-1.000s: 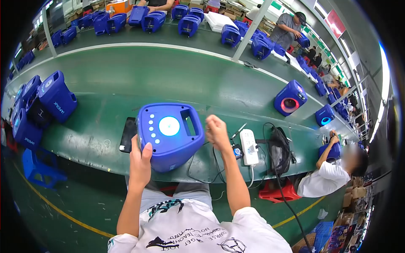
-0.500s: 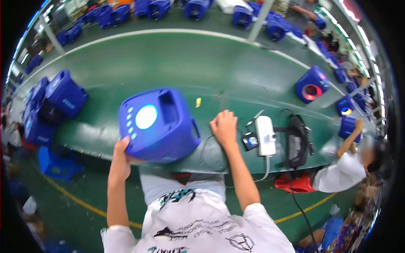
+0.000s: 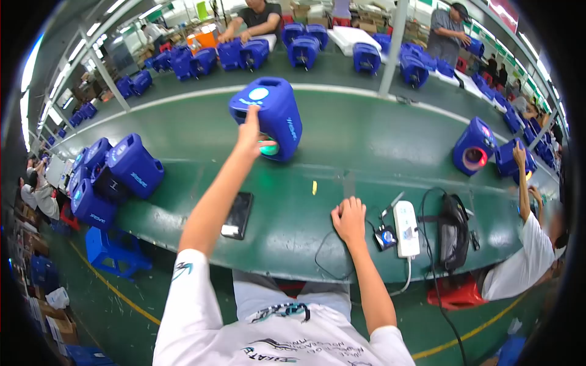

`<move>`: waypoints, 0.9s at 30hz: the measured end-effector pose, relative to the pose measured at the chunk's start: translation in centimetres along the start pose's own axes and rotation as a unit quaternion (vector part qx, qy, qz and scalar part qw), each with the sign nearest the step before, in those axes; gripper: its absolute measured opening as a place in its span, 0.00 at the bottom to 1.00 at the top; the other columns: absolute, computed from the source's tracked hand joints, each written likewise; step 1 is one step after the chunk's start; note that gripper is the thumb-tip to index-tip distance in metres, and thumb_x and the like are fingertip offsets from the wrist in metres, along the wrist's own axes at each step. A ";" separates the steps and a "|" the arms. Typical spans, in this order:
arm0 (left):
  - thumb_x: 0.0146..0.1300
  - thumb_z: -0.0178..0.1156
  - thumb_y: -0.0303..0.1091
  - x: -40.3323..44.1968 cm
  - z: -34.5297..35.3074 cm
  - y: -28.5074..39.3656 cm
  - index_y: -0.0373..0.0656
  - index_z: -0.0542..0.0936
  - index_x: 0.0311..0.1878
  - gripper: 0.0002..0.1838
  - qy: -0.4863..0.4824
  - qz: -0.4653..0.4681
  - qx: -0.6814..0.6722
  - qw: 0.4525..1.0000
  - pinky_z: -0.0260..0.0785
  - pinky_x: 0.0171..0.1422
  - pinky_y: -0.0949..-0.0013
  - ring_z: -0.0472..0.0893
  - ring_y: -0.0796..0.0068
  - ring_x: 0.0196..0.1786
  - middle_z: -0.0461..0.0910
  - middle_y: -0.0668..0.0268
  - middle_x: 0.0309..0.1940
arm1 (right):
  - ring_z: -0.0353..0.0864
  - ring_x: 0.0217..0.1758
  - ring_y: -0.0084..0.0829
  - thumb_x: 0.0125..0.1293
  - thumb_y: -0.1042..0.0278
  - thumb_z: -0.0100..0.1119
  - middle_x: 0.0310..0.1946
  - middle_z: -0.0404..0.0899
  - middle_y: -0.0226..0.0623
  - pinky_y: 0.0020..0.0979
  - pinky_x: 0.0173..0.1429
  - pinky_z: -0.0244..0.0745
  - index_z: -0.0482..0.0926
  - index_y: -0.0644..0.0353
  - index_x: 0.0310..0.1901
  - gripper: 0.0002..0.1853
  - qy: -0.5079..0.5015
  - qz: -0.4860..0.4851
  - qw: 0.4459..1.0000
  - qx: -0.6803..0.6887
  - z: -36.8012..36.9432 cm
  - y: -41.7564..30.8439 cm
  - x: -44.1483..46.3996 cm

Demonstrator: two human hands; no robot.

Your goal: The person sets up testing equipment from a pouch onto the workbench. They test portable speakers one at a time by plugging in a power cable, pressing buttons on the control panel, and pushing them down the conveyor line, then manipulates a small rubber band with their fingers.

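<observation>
A boxy blue speaker (image 3: 287, 119) with rounded corners, smooth and plastic-looking, is held over the far part of the glossy green table (image 3: 372, 143) by the left hand (image 3: 248, 135). The left grip is spread partly open against the speaker's near side, with one finger laid up by the white-lit disc on top; a green glow is partly covered by the hand. Whether the speaker's base is touching the table cannot be told. The right hand (image 3: 350, 221) is rested on the table with its fingers loosely bent; whether anything is held beneath its palm is hidden. Beside it are set a small dark device (image 3: 385, 238), a hard white power strip (image 3: 406, 229) and a soft black pouch (image 3: 453, 235). A flat dark phone (image 3: 240, 213) is partly covered by the left forearm.
</observation>
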State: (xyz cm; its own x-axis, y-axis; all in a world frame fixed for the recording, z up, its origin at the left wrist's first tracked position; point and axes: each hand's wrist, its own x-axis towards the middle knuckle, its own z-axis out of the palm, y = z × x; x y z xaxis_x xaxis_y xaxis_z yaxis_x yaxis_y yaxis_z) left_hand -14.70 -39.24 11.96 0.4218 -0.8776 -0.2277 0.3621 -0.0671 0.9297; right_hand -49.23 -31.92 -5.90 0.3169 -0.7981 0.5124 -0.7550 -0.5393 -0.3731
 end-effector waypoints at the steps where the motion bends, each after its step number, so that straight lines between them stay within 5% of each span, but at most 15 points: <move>1: 0.65 0.66 0.71 4.6 0.4 -1.7 0.28 0.57 0.80 0.60 0.029 0.011 -0.048 0.998 0.75 0.63 0.22 0.67 0.25 0.77 0.65 0.41 0.78 | 0.75 0.50 0.49 0.63 0.66 0.65 0.39 0.75 0.45 0.48 0.55 0.68 0.76 0.61 0.34 0.09 0.015 -0.001 1.000 0.001 -0.3 -0.1 0.0; 3: 0.65 0.65 0.74 5.7 4.2 -1.8 0.25 0.52 0.80 0.64 0.150 0.056 -0.028 0.987 0.79 0.58 0.22 0.75 0.24 0.70 0.67 0.36 0.77 | 0.77 0.48 0.52 0.62 0.67 0.65 0.38 0.76 0.47 0.51 0.54 0.69 0.75 0.62 0.33 0.09 0.026 -0.019 0.999 0.031 -0.9 -0.3 0.1; 6: 0.60 0.67 0.77 14.6 5.0 -6.1 0.17 0.72 0.66 0.61 0.261 0.068 0.043 0.962 0.69 0.76 0.48 0.77 0.31 0.71 0.73 0.30 0.70 | 0.75 0.47 0.50 0.62 0.69 0.64 0.36 0.74 0.45 0.50 0.54 0.68 0.73 0.61 0.32 0.09 0.015 -0.004 0.999 0.031 0.3 0.2 -0.2; 8: 0.51 0.75 0.76 13.7 7.1 -4.1 0.18 0.60 0.75 0.71 0.304 0.002 0.069 0.950 0.65 0.81 0.47 0.67 0.38 0.79 0.60 0.33 0.79 | 0.74 0.47 0.48 0.63 0.70 0.63 0.36 0.74 0.43 0.48 0.54 0.67 0.73 0.61 0.32 0.09 -0.015 0.005 1.000 0.025 0.7 -0.5 0.6; 11: 0.49 0.81 0.68 10.5 8.7 -0.6 0.25 0.52 0.80 0.72 0.274 -0.083 0.023 0.958 0.70 0.78 0.41 0.68 0.40 0.79 0.61 0.39 0.78 | 0.73 0.46 0.46 0.65 0.71 0.63 0.36 0.74 0.41 0.47 0.54 0.66 0.72 0.61 0.32 0.09 -0.042 0.032 0.998 0.020 -0.5 -0.5 0.1; 15: 0.57 0.68 0.79 5.0 5.5 -3.0 0.27 0.53 0.81 0.70 0.016 -0.039 0.044 0.998 0.82 0.65 0.38 0.73 0.42 0.76 0.56 0.44 0.81 | 0.73 0.45 0.45 0.66 0.70 0.63 0.36 0.73 0.40 0.46 0.53 0.65 0.72 0.61 0.33 0.09 -0.032 0.019 0.999 0.022 0.3 -0.2 -0.1; 17: 0.73 0.53 0.76 -0.2 1.9 -7.8 0.35 0.80 0.54 0.43 -0.202 -0.030 -0.027 0.979 0.86 0.54 0.51 0.89 0.54 0.49 0.85 0.50 0.48 | 0.73 0.45 0.45 0.66 0.70 0.63 0.36 0.73 0.40 0.46 0.53 0.65 0.72 0.61 0.33 0.09 -0.030 0.015 0.999 0.016 0.3 0.2 -0.2; 18: 0.81 0.47 0.68 -5.9 0.7 -8.4 0.42 0.81 0.43 0.34 -0.236 -0.011 -0.048 0.971 0.85 0.46 0.57 0.89 0.61 0.36 0.86 0.58 0.32 | 0.73 0.45 0.44 0.66 0.70 0.63 0.36 0.73 0.40 0.46 0.53 0.65 0.73 0.60 0.33 0.09 -0.030 0.012 0.999 0.012 0.2 0.3 -0.2; 21: 0.86 0.48 0.54 -18.9 -4.4 -12.0 0.42 0.78 0.41 0.25 -0.295 0.060 0.069 0.951 0.82 0.34 0.64 0.86 0.69 0.27 0.83 0.62 0.27 | 0.74 0.45 0.44 0.67 0.69 0.63 0.36 0.74 0.40 0.47 0.52 0.66 0.73 0.60 0.34 0.08 -0.032 0.016 0.999 0.008 0.4 0.3 0.0; 25: 0.84 0.48 0.44 -31.8 -10.1 -15.3 0.34 0.79 0.44 0.21 -0.452 -0.177 0.065 0.872 0.83 0.34 0.67 0.87 0.69 0.27 0.83 0.58 0.27 | 0.75 0.45 0.44 0.69 0.68 0.62 0.35 0.74 0.40 0.48 0.51 0.66 0.73 0.60 0.34 0.09 -0.026 -0.001 1.000 -0.002 1.3 0.9 -0.2; 27: 0.81 0.48 0.39 -35.4 -12.5 -19.9 0.36 0.82 0.46 0.17 -0.413 -0.242 0.176 0.861 0.83 0.35 0.63 0.87 0.66 0.27 0.85 0.58 0.30 | 0.75 0.44 0.45 0.70 0.69 0.61 0.35 0.74 0.40 0.48 0.51 0.66 0.73 0.61 0.34 0.09 -0.047 0.014 0.999 0.022 1.4 1.3 -0.1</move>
State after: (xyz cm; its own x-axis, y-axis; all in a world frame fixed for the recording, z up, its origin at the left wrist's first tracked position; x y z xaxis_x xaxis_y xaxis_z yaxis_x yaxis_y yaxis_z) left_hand -26.50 -0.88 -2.09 -0.4936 -0.7354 -0.4644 -0.0060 -0.5310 0.8473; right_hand -49.47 -32.88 -7.49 0.3494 -0.8336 0.4278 -0.7385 -0.5260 -0.4218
